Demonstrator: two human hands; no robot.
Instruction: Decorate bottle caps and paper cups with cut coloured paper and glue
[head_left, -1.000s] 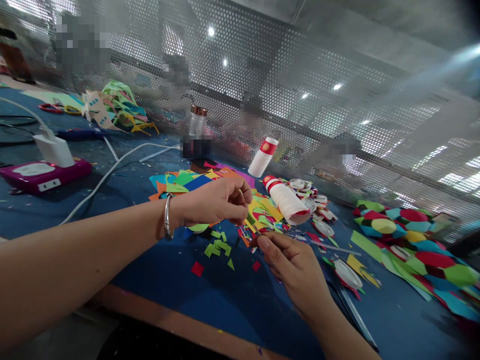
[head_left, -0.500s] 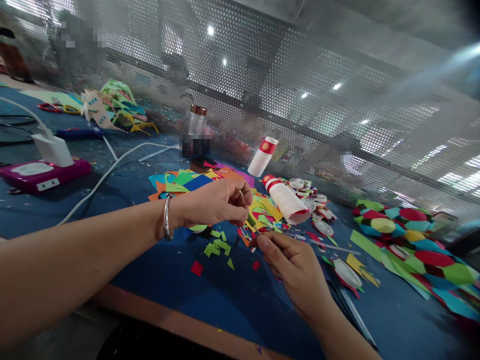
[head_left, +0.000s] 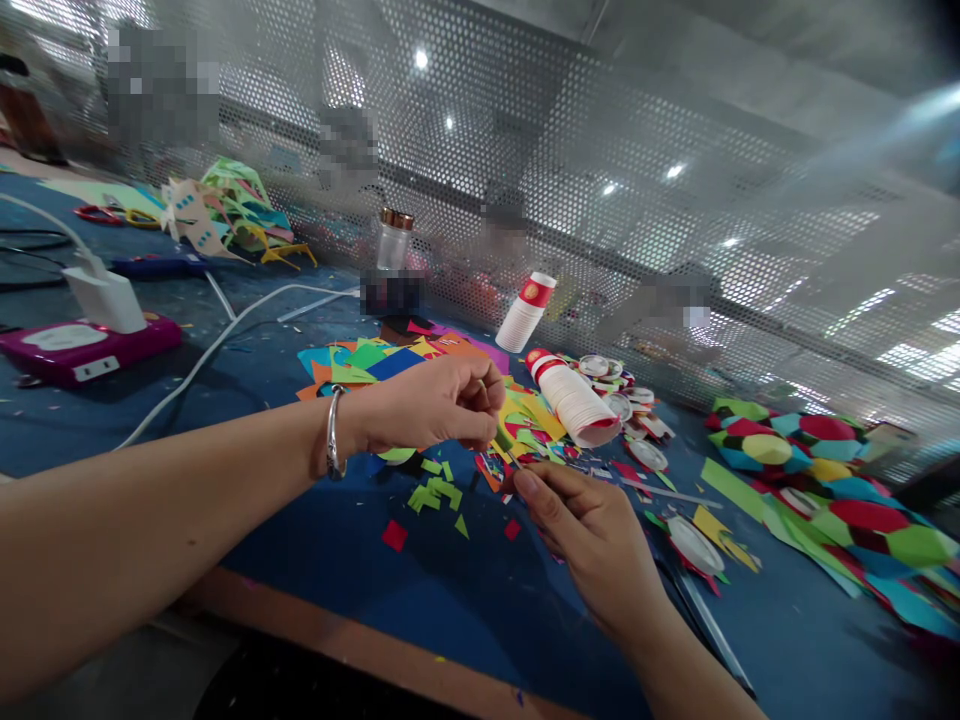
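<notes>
Above the heap of cut coloured paper (head_left: 525, 420), my left hand (head_left: 427, 405), with a silver bangle at the wrist, is closed in a pinch. A small green paper piece (head_left: 502, 437) shows at its fingertips. My right hand (head_left: 585, 530) is closed with thumb and forefinger on a thin pale stick-like tool (head_left: 514, 459), whose tip points at the green piece. Most of the tool is hidden in the fingers, and I cannot tell whether its tip touches the paper. Small green scraps (head_left: 435, 493) and a red square (head_left: 394, 535) lie just below my hands.
One stack of paper cups (head_left: 526, 312) stands upright; another cup stack (head_left: 574, 398) lies on its side. Colourful paper shapes (head_left: 862, 515) fill the right. At left are a purple power strip (head_left: 90, 345) and a white cable (head_left: 225, 330). A perforated screen (head_left: 480, 150) rises behind the table.
</notes>
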